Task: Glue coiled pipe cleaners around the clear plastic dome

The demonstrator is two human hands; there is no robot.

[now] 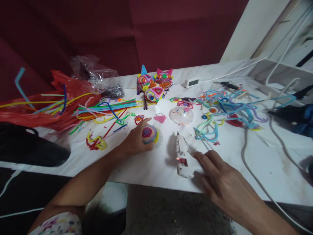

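My left hand point(135, 138) curls around a clear, rounded plastic piece partly covered with a coloured pipe-cleaner coil point(149, 134); thumb and fingers are at its sides. A white hot glue gun point(181, 153) points its nozzle away from me, a small light glowing on its side. My right hand point(217, 173), slightly blurred, is closed at the gun's handle, which the fingers partly hide. Just beyond the coil lies a pink triangle point(160, 118) of pipe cleaner. A clear plastic dome point(181, 115) with coloured specks sits to its right.
Three finished-looking colourful animal heads point(153, 86) stand at the back beside a small white digital display point(192, 83). Pipe cleaners point(110, 109) pile up on the left near a red plastic bag point(73, 91); more blue ones point(227, 101) tangle on the right. A cable point(244, 156) crosses the right side.
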